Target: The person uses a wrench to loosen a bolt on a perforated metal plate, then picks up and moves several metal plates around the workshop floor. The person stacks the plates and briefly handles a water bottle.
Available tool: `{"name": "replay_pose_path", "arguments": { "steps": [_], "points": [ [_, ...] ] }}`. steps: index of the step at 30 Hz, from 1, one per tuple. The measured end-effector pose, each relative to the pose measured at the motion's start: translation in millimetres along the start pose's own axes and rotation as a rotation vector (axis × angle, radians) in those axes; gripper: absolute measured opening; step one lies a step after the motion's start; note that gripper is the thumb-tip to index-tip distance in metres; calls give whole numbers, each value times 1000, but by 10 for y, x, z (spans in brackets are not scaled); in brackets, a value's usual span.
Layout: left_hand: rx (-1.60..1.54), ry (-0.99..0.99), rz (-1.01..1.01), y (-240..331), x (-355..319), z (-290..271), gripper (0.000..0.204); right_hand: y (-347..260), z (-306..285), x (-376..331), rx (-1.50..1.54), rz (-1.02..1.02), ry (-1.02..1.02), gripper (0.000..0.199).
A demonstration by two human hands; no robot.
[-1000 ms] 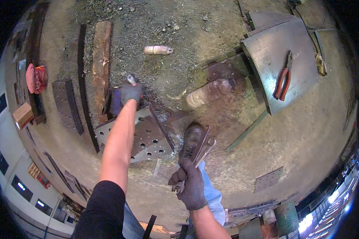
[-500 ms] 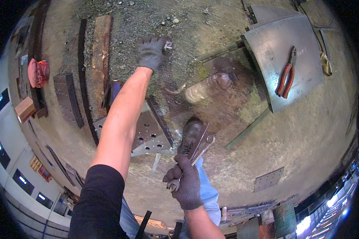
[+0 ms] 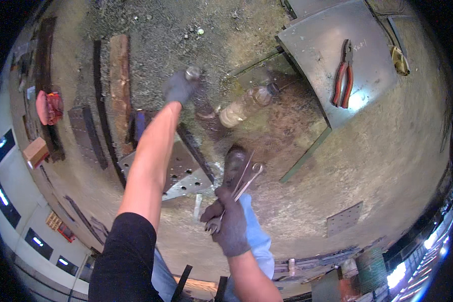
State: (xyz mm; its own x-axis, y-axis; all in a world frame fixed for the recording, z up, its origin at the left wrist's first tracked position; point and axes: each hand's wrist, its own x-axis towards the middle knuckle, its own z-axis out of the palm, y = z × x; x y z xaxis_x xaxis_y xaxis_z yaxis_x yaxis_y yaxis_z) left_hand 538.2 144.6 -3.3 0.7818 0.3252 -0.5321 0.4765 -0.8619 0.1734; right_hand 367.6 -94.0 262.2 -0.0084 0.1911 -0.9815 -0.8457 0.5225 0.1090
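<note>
Two gloved hands are showing. At eleven o'clock, one left hand (image 3: 178,88) is holding one shiny metal piece (image 3: 191,73) at its fingertips. The fingers are curling round it, but they are blurry, so I cannot tell how tight they are. At six o'clock, one right hand (image 3: 231,227) is squeezing two things together in a fist: one wrench (image 3: 246,183) and one thin metal strip (image 3: 244,171). The wrench's ring end is pointing to one o'clock, and its forked end is poking out toward seven o'clock.

One dark boot (image 3: 233,159) is standing near the middle. One clear plastic bottle (image 3: 248,103) is lying at one o'clock. One pair of red-handled pliers (image 3: 345,62) is resting at two o'clock on one big grey metal sheet (image 3: 312,56). Two plates with holes are lying lower down: one bigger plate (image 3: 182,177) at eight o'clock, one smaller plate (image 3: 344,220) at four o'clock.
</note>
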Motion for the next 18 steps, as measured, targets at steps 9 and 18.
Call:
{"name": "replay_pose_path", "arguments": {
  "steps": [9,18],
  "points": [
    [-326,-310,-304,184,-2989,-916,45,131,-738,436,362,-70,-84,21],
    [-213,-152,-186,356,-3784,-3791,52,-268,-3108,-1491,-739,-222,444,25]
  ]
}}
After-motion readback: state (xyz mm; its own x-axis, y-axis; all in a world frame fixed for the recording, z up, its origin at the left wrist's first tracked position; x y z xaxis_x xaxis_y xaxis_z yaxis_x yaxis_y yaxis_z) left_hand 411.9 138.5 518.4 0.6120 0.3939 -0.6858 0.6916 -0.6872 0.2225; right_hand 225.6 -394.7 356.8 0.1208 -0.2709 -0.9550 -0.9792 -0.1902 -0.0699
